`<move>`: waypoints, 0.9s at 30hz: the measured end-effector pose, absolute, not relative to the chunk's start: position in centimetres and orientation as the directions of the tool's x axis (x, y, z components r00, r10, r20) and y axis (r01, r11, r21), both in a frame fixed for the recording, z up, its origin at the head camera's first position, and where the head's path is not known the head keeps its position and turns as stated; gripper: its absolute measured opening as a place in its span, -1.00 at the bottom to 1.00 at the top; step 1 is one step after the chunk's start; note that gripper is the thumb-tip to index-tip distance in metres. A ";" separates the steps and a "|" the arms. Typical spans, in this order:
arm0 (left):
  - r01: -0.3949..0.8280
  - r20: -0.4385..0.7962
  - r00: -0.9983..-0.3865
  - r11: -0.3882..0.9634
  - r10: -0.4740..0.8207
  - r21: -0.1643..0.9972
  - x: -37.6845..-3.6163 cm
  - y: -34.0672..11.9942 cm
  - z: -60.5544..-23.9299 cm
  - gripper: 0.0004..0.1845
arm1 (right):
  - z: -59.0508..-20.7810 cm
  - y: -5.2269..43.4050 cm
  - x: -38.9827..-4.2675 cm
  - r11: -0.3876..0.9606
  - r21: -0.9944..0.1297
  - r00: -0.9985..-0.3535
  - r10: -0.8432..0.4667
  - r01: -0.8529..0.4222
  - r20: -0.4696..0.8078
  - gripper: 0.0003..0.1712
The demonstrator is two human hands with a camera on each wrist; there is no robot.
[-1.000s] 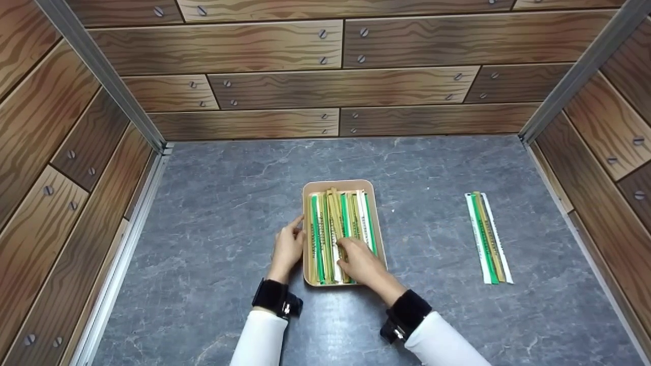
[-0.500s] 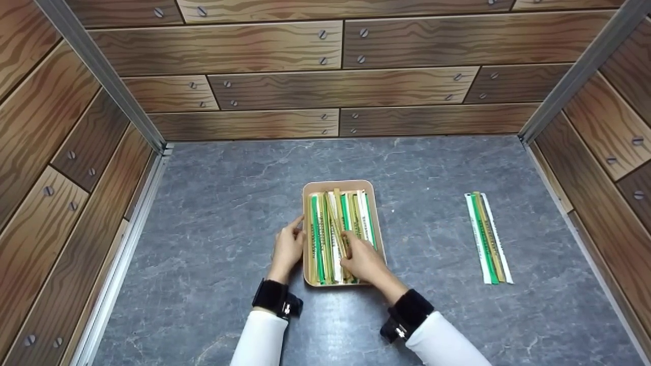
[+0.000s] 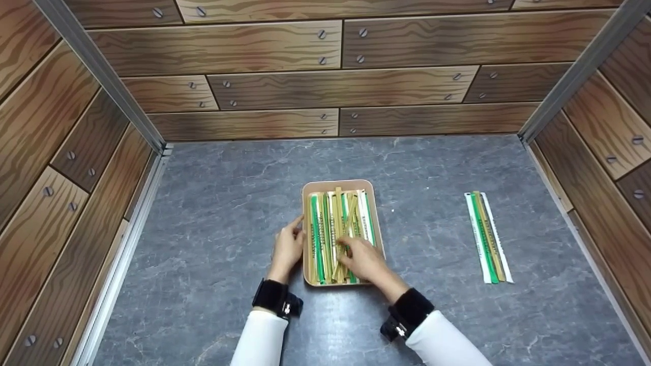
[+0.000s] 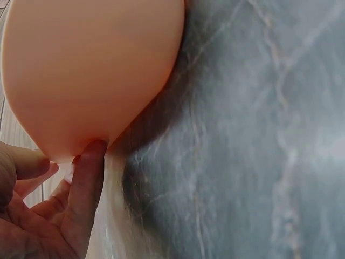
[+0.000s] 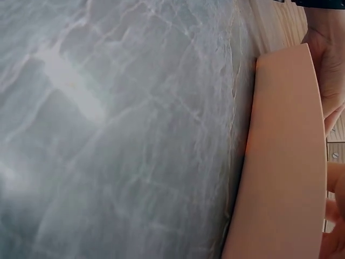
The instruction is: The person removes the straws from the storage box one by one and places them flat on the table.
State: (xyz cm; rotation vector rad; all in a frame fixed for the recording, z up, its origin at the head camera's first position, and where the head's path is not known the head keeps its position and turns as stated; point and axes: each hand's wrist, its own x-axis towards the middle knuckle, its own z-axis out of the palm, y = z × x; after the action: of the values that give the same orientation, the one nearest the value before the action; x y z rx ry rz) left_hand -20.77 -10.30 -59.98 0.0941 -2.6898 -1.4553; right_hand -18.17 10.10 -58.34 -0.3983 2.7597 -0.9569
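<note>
A peach tray (image 3: 338, 183) sits mid-table, filled with long green, white and tan wrapped strips (image 3: 319, 229) laid lengthwise. My left hand (image 3: 294, 231) holds the tray's left rim, thumb at the edge; in the left wrist view its fingers (image 4: 89, 183) touch the tray's outer wall (image 4: 91, 70). Over the near half of the tray, my right hand (image 3: 346, 248) pinches a tan strip (image 3: 350, 207), which lies tilted across the others. The right wrist view shows only the tray's side (image 5: 285, 162) and the table.
A short row of green, white and tan strips (image 3: 487, 236) lies on the grey stone tabletop (image 3: 213, 203) to the right of the tray. Wood-patterned walls (image 3: 335, 86) close in the back and both sides.
The right hand has drawn back slightly toward me, and the tan strip under its fingers has swung from straight to tilted, far end to the right. The left hand has not moved.
</note>
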 end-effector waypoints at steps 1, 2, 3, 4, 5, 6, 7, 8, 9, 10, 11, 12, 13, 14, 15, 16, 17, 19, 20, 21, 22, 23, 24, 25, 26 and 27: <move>-0.021 0.036 -0.995 0.545 -0.094 0.838 -20.8 -10.3 -60.0 -0.53 | -58.3 10.0 -18.1 0.765 -0.615 -0.943 -0.317 -0.193 -0.099 -0.61; -0.025 0.032 -0.995 0.543 -0.096 0.839 -20.8 -10.3 -60.0 -0.52 | -58.4 10.0 -18.2 0.768 -0.610 -0.943 -0.318 -0.196 -0.096 -0.67; -0.029 0.028 -0.995 0.540 -0.096 0.841 -20.8 -10.3 -60.0 -0.52 | -58.4 9.9 -18.2 0.770 -0.607 -0.944 -0.316 -0.198 -0.091 -0.75; -0.034 0.022 -0.995 0.538 -0.098 0.843 -20.8 -10.3 -60.0 -0.52 | -58.4 9.9 -18.2 0.769 -0.609 -0.948 -0.306 -0.193 -0.086 -0.81; -0.037 0.019 -0.995 0.536 -0.098 0.843 -20.9 -10.3 -60.0 -0.52 | -58.4 9.9 -18.3 0.765 -0.616 -0.951 -0.298 -0.187 -0.081 -0.86; -0.038 0.018 -0.995 0.535 -0.100 0.844 -20.9 -10.3 -60.0 -0.52 | -58.4 9.9 -18.3 0.762 -0.623 -0.956 -0.284 -0.178 -0.074 -0.90; -0.040 0.016 -0.995 0.533 -0.101 0.845 -20.9 -10.3 -60.0 -0.51 | -58.4 10.0 -18.4 0.756 -0.632 -0.960 -0.270 -0.168 -0.068 -0.93; -0.036 0.021 -0.995 0.536 -0.100 0.844 -20.9 -10.3 -60.0 -0.52 | -58.4 10.0 -18.4 0.750 -0.642 -0.965 -0.256 -0.160 -0.059 -0.94; -0.031 0.027 -0.995 0.537 -0.099 0.843 -20.8 -10.3 -60.0 -0.52 | -58.4 10.1 -18.4 0.743 -0.652 -0.969 -0.241 -0.150 -0.052 -0.94; -0.026 0.033 -0.995 0.539 -0.099 0.842 -20.8 -10.3 -60.0 -0.52 | -58.3 10.1 -18.4 0.733 -0.665 -0.973 -0.226 -0.139 -0.046 -0.92; -0.021 0.038 -0.995 0.541 -0.097 0.841 -20.8 -10.3 -60.0 -0.52 | -58.3 10.2 -18.3 0.722 -0.679 -0.976 -0.214 -0.133 -0.037 -0.88; -0.015 0.044 -0.994 0.543 -0.095 0.840 -20.8 -10.4 -60.0 -0.52 | -58.1 10.3 -18.3 0.710 -0.692 -0.979 -0.203 -0.130 -0.024 -0.85; -0.011 0.048 -0.994 0.544 -0.095 0.839 -20.8 -10.4 -60.1 -0.53 | -58.0 10.4 -18.2 0.697 -0.705 -0.980 -0.197 -0.131 -0.012 -0.83; -0.008 0.050 -0.994 0.544 -0.092 0.839 -20.8 -10.4 -60.1 -0.53 | -57.8 10.5 -18.2 0.683 -0.717 -0.981 -0.196 -0.137 0.001 -0.80; -0.007 0.051 -0.994 0.543 -0.092 0.839 -20.8 -10.4 -60.1 -0.53 | -57.6 10.7 -18.1 0.664 -0.735 -0.981 -0.193 -0.136 0.007 -0.76; -0.006 0.052 -0.994 0.543 -0.092 0.839 -20.8 -10.4 -60.1 -0.53 | -57.3 10.9 -18.0 0.640 -0.756 -0.982 -0.191 -0.138 0.017 -0.70; -0.009 0.049 -0.995 0.541 -0.092 0.841 -20.8 -10.4 -60.1 -0.53 | -57.0 11.2 -17.9 0.618 -0.774 -0.982 -0.186 -0.141 0.031 -0.63; -0.010 0.047 -0.995 0.539 -0.092 0.842 -20.8 -10.4 -60.1 -0.52 | -56.3 11.9 -17.8 0.577 -0.803 -0.984 -0.167 -0.148 0.062 -0.43; -0.010 0.047 -0.995 0.539 -0.091 0.843 -20.8 -10.4 -60.1 -0.52 | -55.9 12.4 -17.7 0.559 -0.814 -0.984 -0.154 -0.157 0.084 -0.33; -0.012 0.045 -0.995 0.537 -0.092 0.844 -20.8 -10.4 -60.1 -0.52 | -55.6 12.9 -17.6 0.548 -0.820 -0.985 -0.132 -0.165 0.110 -0.24; -0.011 0.045 -0.995 0.536 -0.092 0.844 -20.8 -10.4 -60.0 -0.52 | -55.3 13.5 -17.6 0.550 -0.815 -0.983 -0.111 -0.182 0.145 -0.19; -0.011 0.045 -0.995 0.535 -0.091 0.845 -20.8 -10.4 -60.0 -0.52 | -55.1 14.2 -17.5 0.563 -0.803 -0.980 -0.089 -0.195 0.175 -0.15; -0.007 0.049 -0.995 0.537 -0.089 0.843 -20.7 -10.4 -60.0 -0.52 | -54.9 14.9 -17.5 0.579 -0.790 -0.977 -0.064 -0.202 0.203 -0.13; -0.004 0.052 -0.995 0.536 -0.089 0.844 -20.7 -10.4 -60.0 -0.53 | -54.7 15.6 -17.5 0.598 -0.776 -0.975 -0.041 -0.198 0.217 -0.13; 0.000 0.056 -0.995 0.536 -0.088 0.844 -20.7 -10.4 -60.0 -0.53 | -54.5 16.4 -17.5 0.630 -0.753 -0.972 -0.016 -0.191 0.234 -0.17; 0.004 0.060 -0.994 0.536 -0.087 0.844 -20.7 -10.4 -59.9 -0.53 | -54.3 17.2 -17.5 0.657 -0.735 -0.972 0.009 -0.171 0.233 -0.21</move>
State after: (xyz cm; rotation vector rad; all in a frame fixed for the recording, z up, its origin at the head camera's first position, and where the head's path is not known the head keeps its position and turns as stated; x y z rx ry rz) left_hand -20.71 -10.43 -59.94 0.0718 -2.6696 -1.4670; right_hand -17.54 17.19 -54.30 -0.1513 3.0539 -1.3919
